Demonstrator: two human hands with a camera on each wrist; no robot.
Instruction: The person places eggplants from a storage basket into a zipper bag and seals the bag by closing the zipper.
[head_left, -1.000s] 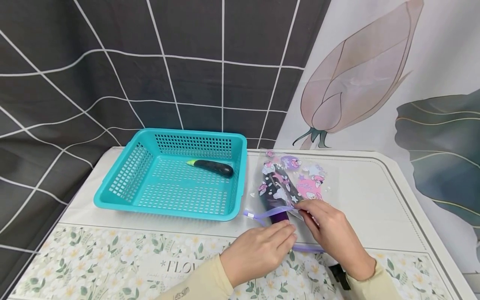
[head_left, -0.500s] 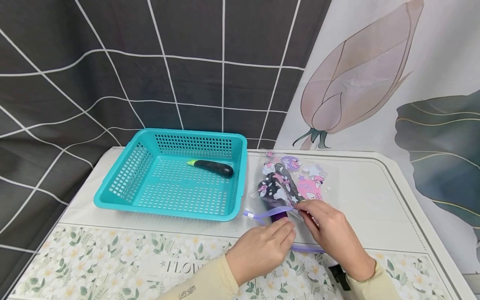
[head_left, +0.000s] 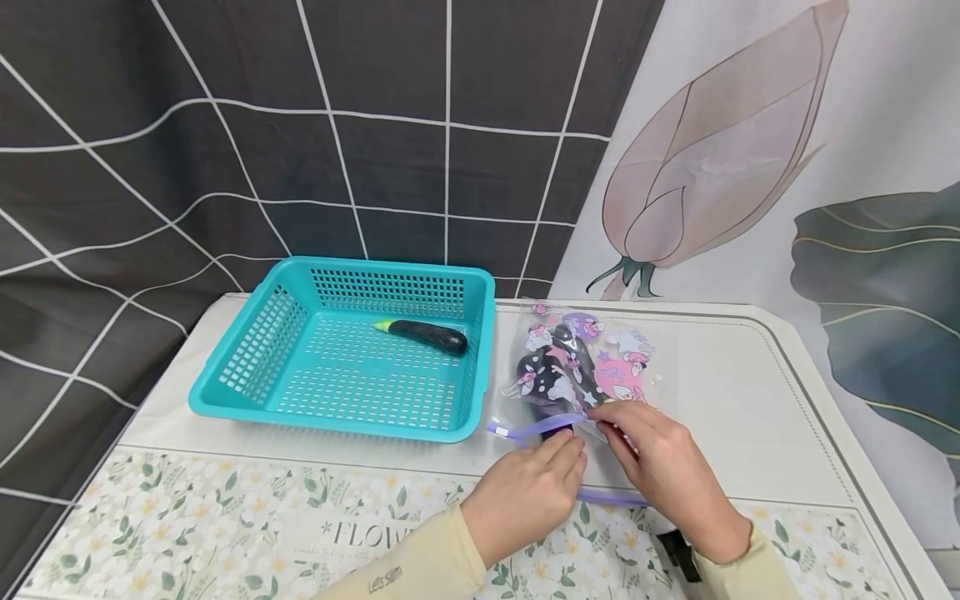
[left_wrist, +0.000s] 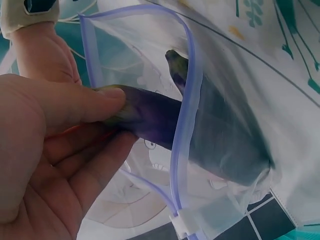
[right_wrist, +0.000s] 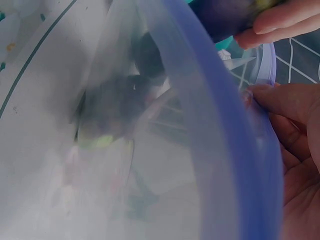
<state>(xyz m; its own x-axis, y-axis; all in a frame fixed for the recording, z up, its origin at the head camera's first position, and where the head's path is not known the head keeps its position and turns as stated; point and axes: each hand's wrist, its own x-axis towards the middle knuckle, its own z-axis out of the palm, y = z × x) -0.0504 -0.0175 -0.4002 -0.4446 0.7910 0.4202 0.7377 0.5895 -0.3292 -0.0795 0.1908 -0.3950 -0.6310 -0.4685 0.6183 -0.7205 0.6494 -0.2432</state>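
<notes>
Near, at the bag's mouth: L hand (head_left: pixel 525 497) pinches the pale-green stem end of the held eggplant (left_wrist: pixel 152 117) betw. thumb & fingers, its dark purple body partly inside the bag (head_left: pixel 619 372). R hand (head_left: pixel 663 467) pinches the purple zip strip (left_wrist: pixel 186 122) on the mouth's R part. The step appears to be feeding the veg. in; ideally R hand lifts the lip clear while L hand pushes straight along the veg.'s axis, stem last, w/o snagging strip or white slider (head_left: pixel 501 431) at the mouth's L end. Deeper in bag: other eggplants (head_left: pixel 538 377), no. unclear thru the print. Film: thin, clear, limp, so prob. sags if released; held veg. smooth, firm-looking. L of bag: turquoise perforated basket (head_left: pixel 337 424), rigid-looking, w/ a tapered spare eggplant (head_left: pixel 429 335). Behind bag: dark gridded cloth (head_left: pixel 390 158), softly creased.
</notes>
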